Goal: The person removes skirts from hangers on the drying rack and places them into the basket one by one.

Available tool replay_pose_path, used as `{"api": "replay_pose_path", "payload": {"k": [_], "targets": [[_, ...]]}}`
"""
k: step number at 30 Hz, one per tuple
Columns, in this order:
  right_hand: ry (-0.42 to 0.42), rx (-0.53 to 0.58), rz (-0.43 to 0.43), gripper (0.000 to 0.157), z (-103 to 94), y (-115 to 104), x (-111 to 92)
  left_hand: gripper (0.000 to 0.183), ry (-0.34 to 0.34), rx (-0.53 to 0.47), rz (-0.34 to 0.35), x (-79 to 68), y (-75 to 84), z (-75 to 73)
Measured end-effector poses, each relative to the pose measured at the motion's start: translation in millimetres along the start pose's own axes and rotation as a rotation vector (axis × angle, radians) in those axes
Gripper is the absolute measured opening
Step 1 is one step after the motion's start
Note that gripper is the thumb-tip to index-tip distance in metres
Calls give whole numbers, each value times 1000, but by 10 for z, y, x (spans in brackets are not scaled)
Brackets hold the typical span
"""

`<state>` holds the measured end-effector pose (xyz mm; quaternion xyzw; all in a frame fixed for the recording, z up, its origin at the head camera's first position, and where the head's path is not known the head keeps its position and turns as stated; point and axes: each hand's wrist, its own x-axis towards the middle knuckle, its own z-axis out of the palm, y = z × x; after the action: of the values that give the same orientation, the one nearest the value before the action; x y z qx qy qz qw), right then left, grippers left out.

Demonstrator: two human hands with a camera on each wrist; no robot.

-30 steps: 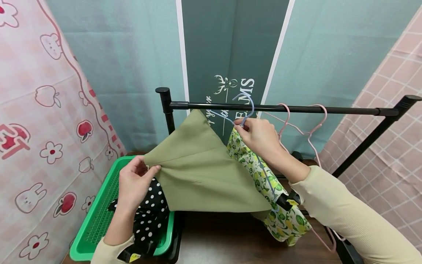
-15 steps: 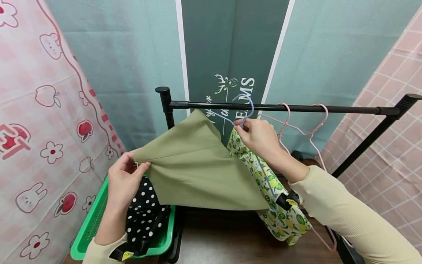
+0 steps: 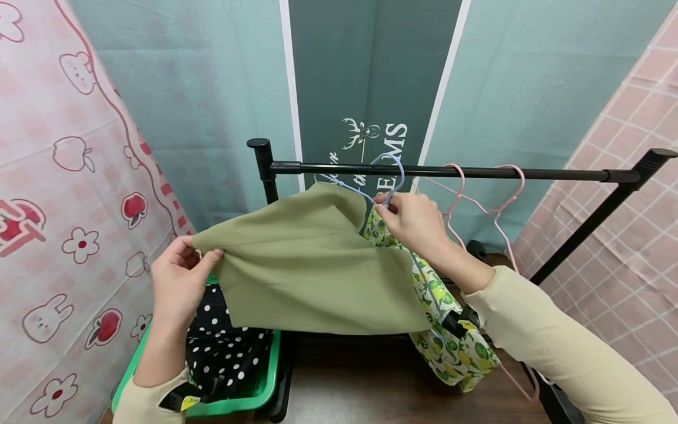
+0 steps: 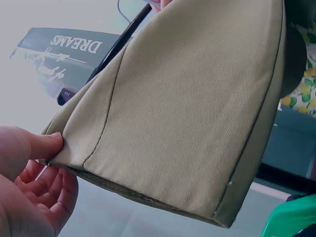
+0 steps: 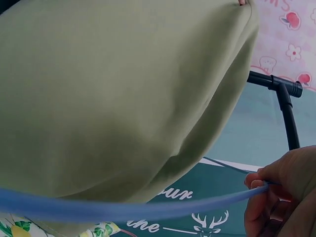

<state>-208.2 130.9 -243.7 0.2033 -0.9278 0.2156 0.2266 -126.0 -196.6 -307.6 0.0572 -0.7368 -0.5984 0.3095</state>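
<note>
An olive-green skirt (image 3: 312, 271) is spread between my hands, its cloth draped over part of a blue hanger (image 3: 398, 175). My left hand (image 3: 179, 282) pinches the skirt's left edge between thumb and fingers; the left wrist view shows the open edge of the cloth (image 4: 187, 123) by those fingers. With thumb and fingers, my right hand (image 3: 415, 221) holds the hanger just below its hook, at the black rail (image 3: 328, 169). One blue hanger arm (image 5: 123, 206) crosses the right wrist view below the skirt. Whether the hook bears on the rail I cannot tell.
Behind the skirt hangs a lemon-print garment (image 3: 450, 353). Pink hangers (image 3: 509, 206) hang from the rail further right. At lower left, a green basket (image 3: 270, 377) holds a black polka-dot cloth (image 3: 225, 353). Printed cloths line the sides and back.
My left hand has moved left and slightly up, drawing the skirt's edge with it and stretching the cloth sideways. My right hand stays almost in place at the hanger.
</note>
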Motion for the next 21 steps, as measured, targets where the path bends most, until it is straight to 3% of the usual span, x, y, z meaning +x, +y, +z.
{"api": "replay_pose_path", "payload": {"k": [8, 21], "targets": [[3, -19, 27, 49, -32, 23, -16, 15, 19, 73, -8, 138, 70, -66], [18, -32, 11, 48, -45, 52, -29, 16, 62, 66, -11, 298, 110, -174]]}}
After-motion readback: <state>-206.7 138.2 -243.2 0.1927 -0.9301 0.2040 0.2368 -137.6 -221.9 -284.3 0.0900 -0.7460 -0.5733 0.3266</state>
